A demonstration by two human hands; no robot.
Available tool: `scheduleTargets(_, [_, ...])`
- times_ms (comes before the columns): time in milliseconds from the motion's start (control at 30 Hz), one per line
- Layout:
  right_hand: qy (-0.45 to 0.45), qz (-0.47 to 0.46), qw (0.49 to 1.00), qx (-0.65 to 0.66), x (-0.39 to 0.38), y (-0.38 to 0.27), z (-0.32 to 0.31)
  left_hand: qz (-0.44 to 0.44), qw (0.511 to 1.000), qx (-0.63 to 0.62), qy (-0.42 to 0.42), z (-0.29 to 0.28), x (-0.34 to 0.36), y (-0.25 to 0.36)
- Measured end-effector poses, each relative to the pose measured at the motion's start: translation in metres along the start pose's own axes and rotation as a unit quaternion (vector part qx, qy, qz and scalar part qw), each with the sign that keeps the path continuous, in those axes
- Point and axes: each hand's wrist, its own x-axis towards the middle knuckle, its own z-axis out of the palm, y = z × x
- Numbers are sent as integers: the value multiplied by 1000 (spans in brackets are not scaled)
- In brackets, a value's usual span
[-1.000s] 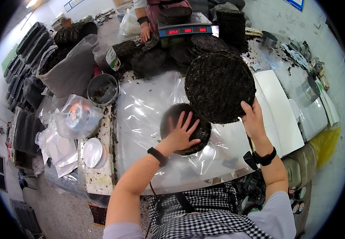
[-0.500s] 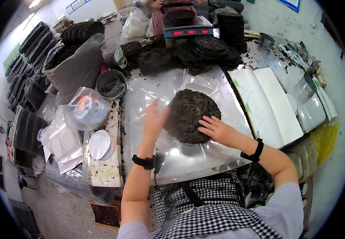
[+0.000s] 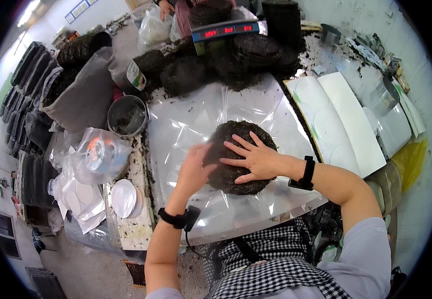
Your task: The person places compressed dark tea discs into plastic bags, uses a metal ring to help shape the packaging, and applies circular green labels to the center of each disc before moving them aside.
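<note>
A thick, round, dark cake of what looks like dried seaweed lies on a clear plastic sheet in front of me. Flat on top of it rests my right hand, open with the fingers spread. At the cake's left edge is my left hand, blurred by motion. Its thumb stands apart from the fingers and nothing shows in it; whether it touches the cake I cannot tell.
Beyond the sheet, dark round stacks surround a digital scale. A metal pot, bagged tub and white discs stand left. White paper sheets lie right. Another person's hand shows at the back.
My right hand has moved from the cake's right edge onto its top, fingers spreading. My left hand stays near the left edge, slightly lower. The whole view has shifted a little.
</note>
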Motion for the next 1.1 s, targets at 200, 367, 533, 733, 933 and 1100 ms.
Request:
scheduleTargets(200, [-56,20,997,45,3,6,10,92,949,290,-78,32,34,9])
scheduleTargets(367, [-100,33,994,41,9,12,35,124,905,396,-97,58,45,7])
scheduleTargets(533, [-120,31,992,-1,15,8,42,144,920,338,-135,31,53,24])
scheduleTargets(733, [-70,19,997,-29,6,14,50,-129,972,128,146,-55,-51,-46])
scheduleTargets(933, [-48,-8,991,-122,8,24,65,-340,938,-63,-5,2,-134,-51])
scheduleTargets(1100, [-221,43,955,194,37,22,-4,-219,909,-235,266,-42,-131,-3])
